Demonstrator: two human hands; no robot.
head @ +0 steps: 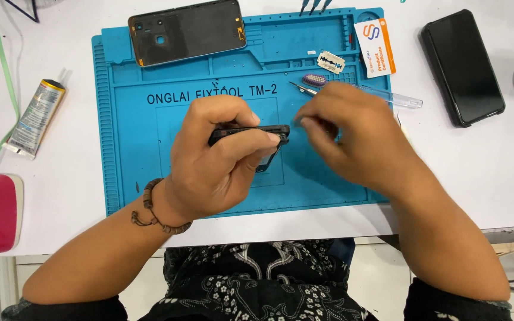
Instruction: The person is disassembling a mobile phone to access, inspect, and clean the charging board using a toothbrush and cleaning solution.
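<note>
Head view: the left hand (212, 163) holds a dark smartphone body (251, 134) edge-up over the middle of the blue repair mat (126, 148), its grip closed on the phone with the thumb lying along the upper edge. The right hand (352, 137) is at the phone's right end; its fingertips are pinched narrow and blurred, and I cannot tell whether they hold anything.

As for progress, the phone looks already opened: a detached back cover (185, 31) lies inner side up at the top of the mat, well apart from the hands. The body is not yet set down or closed up, so work on its edge seems to be under way.

Near the right hand lie a razor blade (331, 61), a small purple brush (315, 79), tweezers (302, 88) and a clear plastic tool (397, 99). On the white table (60, 202) a glue tube (37, 116) lies left of the mat, a second black phone (462, 66) lies to the right, and a white and orange card (375, 47) rests at the mat's top right corner.
</note>
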